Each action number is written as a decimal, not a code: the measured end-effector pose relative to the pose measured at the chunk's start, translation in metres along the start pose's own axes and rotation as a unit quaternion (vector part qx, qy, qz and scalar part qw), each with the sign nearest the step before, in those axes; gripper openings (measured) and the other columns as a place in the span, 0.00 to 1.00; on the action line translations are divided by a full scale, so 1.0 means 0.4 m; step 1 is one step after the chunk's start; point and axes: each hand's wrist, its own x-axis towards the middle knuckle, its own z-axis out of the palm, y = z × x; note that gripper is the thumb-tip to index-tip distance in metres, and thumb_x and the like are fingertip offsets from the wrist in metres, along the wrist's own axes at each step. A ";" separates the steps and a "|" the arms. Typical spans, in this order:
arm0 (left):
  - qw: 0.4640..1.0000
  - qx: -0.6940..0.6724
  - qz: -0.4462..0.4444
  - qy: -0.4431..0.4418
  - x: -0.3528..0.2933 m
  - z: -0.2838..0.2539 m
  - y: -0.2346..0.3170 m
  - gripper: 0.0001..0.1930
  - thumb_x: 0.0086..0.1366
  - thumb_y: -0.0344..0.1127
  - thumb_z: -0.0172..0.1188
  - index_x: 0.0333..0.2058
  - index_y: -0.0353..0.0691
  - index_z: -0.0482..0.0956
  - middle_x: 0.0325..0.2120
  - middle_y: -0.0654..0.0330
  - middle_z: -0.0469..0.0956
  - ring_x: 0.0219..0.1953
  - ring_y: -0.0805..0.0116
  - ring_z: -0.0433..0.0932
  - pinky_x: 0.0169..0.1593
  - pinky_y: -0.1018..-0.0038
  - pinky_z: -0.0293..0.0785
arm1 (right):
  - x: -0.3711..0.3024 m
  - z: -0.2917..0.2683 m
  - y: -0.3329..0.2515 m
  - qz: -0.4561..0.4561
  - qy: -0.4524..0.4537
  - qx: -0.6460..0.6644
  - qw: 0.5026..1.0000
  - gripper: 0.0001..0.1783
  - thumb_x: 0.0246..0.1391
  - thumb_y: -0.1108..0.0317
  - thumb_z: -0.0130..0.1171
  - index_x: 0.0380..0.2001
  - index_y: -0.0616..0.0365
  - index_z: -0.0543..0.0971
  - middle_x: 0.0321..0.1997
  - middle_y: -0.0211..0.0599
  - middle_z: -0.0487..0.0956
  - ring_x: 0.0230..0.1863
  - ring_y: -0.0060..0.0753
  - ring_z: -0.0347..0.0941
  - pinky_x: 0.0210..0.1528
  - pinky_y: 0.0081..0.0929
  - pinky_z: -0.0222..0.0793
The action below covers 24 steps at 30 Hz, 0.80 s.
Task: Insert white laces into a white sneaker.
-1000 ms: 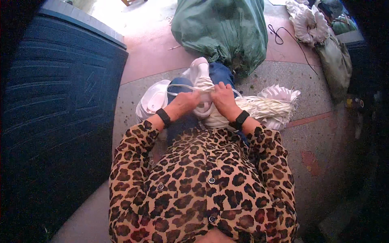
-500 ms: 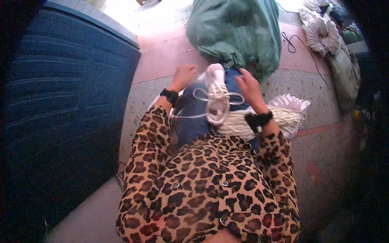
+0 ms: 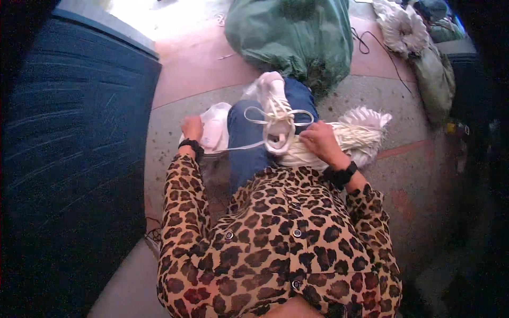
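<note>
A white lace-up shoe (image 3: 277, 114) lies on my lap, over my blue jeans (image 3: 246, 153). My right hand (image 3: 321, 140) grips the shoe's near side and rests against a bundle of cream laces (image 3: 355, 135). My left hand (image 3: 192, 129) is drawn out to the left, closed on a white lace (image 3: 238, 148) that runs taut from the shoe. A loop of lace stands out over the shoe's top. A second white shoe (image 3: 216, 127) lies on the floor right beside my left hand. Both wrists carry black bands.
A large dark blue ribbed container (image 3: 69, 138) fills the left side. A stuffed green sack (image 3: 291, 37) lies ahead on the reddish floor. At the upper right are a white frilled bundle (image 3: 400, 26), an olive bag (image 3: 435, 79) and a black cable (image 3: 371, 45).
My left hand has left the shoe and pulled a lace out to the left. My right hand stays on the shoe, which now points away from me.
</note>
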 end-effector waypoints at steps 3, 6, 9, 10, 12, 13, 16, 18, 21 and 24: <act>1.000 0.004 -0.004 -0.002 0.010 0.006 -0.038 0.10 0.59 0.35 0.55 0.36 0.38 0.82 0.34 0.44 0.81 0.37 0.42 0.80 0.40 0.50 0.77 | 0.008 -0.006 -0.021 -0.008 -0.037 -0.035 0.999 0.06 0.46 0.58 0.65 0.28 0.44 0.83 0.31 0.29 0.75 0.41 0.39 0.70 0.40 0.40 0.61; 0.993 -0.065 -0.085 0.048 0.003 -0.028 -0.114 0.11 0.59 0.34 0.53 0.32 0.36 0.83 0.33 0.42 0.81 0.36 0.40 0.80 0.39 0.49 0.77 | 0.002 0.003 -0.033 -0.022 -0.053 -0.060 0.997 0.07 0.45 0.56 0.65 0.26 0.43 0.83 0.30 0.29 0.74 0.40 0.38 0.69 0.40 0.41 0.60; 0.982 -0.073 -0.132 0.115 -0.031 -0.027 -0.286 0.13 0.56 0.35 0.53 0.30 0.33 0.82 0.32 0.40 0.80 0.37 0.38 0.80 0.39 0.53 0.76 | -0.001 0.029 -0.059 -0.054 -0.086 -0.085 0.991 0.07 0.45 0.59 0.67 0.23 0.48 0.82 0.29 0.30 0.75 0.39 0.35 0.70 0.42 0.39 0.59; 0.985 -0.030 -0.106 0.129 -0.057 -0.014 -0.349 0.13 0.56 0.35 0.54 0.30 0.32 0.82 0.31 0.40 0.80 0.36 0.38 0.79 0.38 0.53 0.76 | 0.004 0.033 -0.074 -0.065 -0.105 -0.106 0.987 0.08 0.45 0.59 0.66 0.22 0.48 0.81 0.29 0.30 0.75 0.39 0.35 0.70 0.42 0.39 0.59; 0.982 -0.027 -0.092 0.161 -0.106 -0.019 -0.383 0.13 0.56 0.36 0.54 0.28 0.31 0.81 0.30 0.39 0.79 0.33 0.39 0.79 0.36 0.54 0.75 | 0.002 0.066 -0.067 -0.064 -0.134 -0.168 0.974 0.08 0.44 0.61 0.63 0.19 0.50 0.80 0.31 0.33 0.77 0.40 0.39 0.72 0.41 0.42 0.61; 0.974 -0.088 -0.099 0.181 -0.126 -0.057 -0.313 0.13 0.56 0.36 0.54 0.27 0.31 0.81 0.28 0.38 0.78 0.32 0.40 0.80 0.35 0.55 0.74 | 0.005 0.071 -0.060 -0.048 -0.155 -0.179 0.970 0.07 0.44 0.61 0.62 0.20 0.50 0.81 0.31 0.34 0.78 0.40 0.39 0.72 0.42 0.43 0.61; 0.946 -0.218 -0.086 0.225 -0.183 -0.265 -0.123 0.13 0.56 0.37 0.55 0.25 0.30 0.79 0.25 0.37 0.76 0.28 0.44 0.80 0.32 0.56 0.72 | 0.007 0.082 -0.033 -0.015 -0.186 -0.174 0.967 0.06 0.45 0.62 0.60 0.22 0.51 0.81 0.31 0.36 0.79 0.40 0.41 0.74 0.42 0.44 0.63; 0.937 -0.235 -0.029 0.257 -0.210 -0.412 -0.038 0.13 0.56 0.37 0.55 0.23 0.30 0.77 0.22 0.38 0.75 0.26 0.47 0.80 0.31 0.57 0.71 | 0.023 0.065 -0.024 0.021 -0.149 -0.046 0.987 0.07 0.50 0.64 0.58 0.24 0.53 0.79 0.30 0.36 0.79 0.34 0.39 0.74 0.36 0.40 0.66; 0.936 -0.243 0.020 0.255 -0.271 -0.556 0.121 0.12 0.56 0.36 0.56 0.22 0.31 0.76 0.20 0.41 0.75 0.23 0.51 0.79 0.29 0.58 0.71 | 0.081 -0.027 -0.080 0.079 -0.028 0.402 0.912 0.09 0.62 0.68 0.52 0.28 0.58 0.74 0.26 0.31 0.75 0.21 0.30 0.71 0.23 0.30 0.68; 0.911 -0.326 0.130 0.218 -0.323 -0.619 0.249 0.11 0.57 0.33 0.57 0.20 0.32 0.72 0.15 0.46 0.71 0.18 0.57 0.73 0.25 0.62 0.67 | 0.140 -0.173 -0.201 0.132 -0.079 0.589 0.793 0.10 0.65 0.65 0.51 0.34 0.60 0.76 0.27 0.30 0.75 0.27 0.26 0.72 0.30 0.25 0.69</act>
